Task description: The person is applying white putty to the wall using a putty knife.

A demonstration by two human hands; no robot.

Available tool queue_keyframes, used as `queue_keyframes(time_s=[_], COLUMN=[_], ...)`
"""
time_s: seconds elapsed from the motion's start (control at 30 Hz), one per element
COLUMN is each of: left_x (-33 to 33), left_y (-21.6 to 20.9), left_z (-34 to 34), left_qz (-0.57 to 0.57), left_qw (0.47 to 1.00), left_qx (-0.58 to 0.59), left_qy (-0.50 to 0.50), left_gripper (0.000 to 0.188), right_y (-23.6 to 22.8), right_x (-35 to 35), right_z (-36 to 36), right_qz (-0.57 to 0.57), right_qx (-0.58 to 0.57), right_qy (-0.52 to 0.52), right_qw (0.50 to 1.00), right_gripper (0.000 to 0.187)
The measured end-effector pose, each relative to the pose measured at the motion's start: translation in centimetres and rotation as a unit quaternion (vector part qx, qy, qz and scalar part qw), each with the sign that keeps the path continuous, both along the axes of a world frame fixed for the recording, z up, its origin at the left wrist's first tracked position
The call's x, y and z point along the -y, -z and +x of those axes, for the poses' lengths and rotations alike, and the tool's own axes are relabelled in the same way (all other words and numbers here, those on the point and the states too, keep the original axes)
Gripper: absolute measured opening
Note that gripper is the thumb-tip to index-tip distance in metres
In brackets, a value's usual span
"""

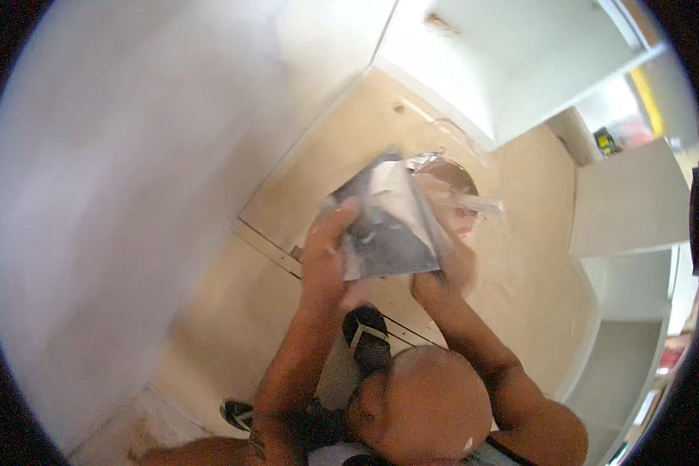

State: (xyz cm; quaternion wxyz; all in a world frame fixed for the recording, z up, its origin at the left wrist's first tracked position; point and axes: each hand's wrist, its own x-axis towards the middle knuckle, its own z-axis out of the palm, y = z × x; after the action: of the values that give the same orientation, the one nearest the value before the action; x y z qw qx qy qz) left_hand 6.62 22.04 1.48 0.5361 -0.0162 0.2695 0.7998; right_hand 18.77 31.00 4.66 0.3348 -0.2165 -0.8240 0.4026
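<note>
A grey, silvery bag-like thing point(396, 237) with a pale folded flap is held up in front of me, smeared by motion. Its exact kind I cannot make out. My left hand point(328, 239) grips its left side, the thumb lying over the front face. Along its right edge my right hand point(458, 256) is closed on it, with most of the fingers hidden behind. Just beyond, on the floor, is a round reddish-brown thing point(452, 175), partly covered by the bag. A whitish strip point(474, 203) lies across it.
A large pale panel point(132, 155) rises on the left. White open cabinets point(536, 70) stand at the far right, a grey-white panel point(633, 202) beside them. My sandalled foot point(366, 330) and bent knee point(435, 396) are below the hands, over a beige floor point(287, 186) with dark seams.
</note>
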Motion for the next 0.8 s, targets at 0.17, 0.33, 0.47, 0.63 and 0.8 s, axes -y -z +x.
queue_keyframes(time_s=[0.17,0.33,0.47,0.63,0.8], left_x=[3.5,3.7,4.5,7.1,7.8], left_y=[-0.7,-2.1,-3.2,-4.8,-3.0], left_z=[-2.5,-5.9,-4.3,-6.5,-7.9], left_qz=[-0.023,0.172,0.055,0.01,0.072], left_qw=[0.995,0.974,0.961,0.976,0.985], left_qx=[-0.063,0.111,-0.237,-0.115,0.053], left_qy=[-0.071,-0.095,-0.134,-0.184,-0.148], left_gripper=[0.024,0.025,0.025,0.029,0.033], right_y=[0.5,-1.8,-3.0,-1.6,0.8], right_x=[-0.7,4.1,4.4,2.3,4.0], right_z=[-2.3,-1.1,-5.5,-6.6,-7.5], right_qz=[0.078,0.063,0.162,0.126,-0.502], right_qx=[-0.014,-0.054,-0.108,0.062,-0.143], right_qy=[0.016,0.184,-0.035,0.117,0.111], right_qw=[0.997,0.979,0.98,0.983,0.846], right_gripper=[0.047,0.045,0.036,0.025,0.031])
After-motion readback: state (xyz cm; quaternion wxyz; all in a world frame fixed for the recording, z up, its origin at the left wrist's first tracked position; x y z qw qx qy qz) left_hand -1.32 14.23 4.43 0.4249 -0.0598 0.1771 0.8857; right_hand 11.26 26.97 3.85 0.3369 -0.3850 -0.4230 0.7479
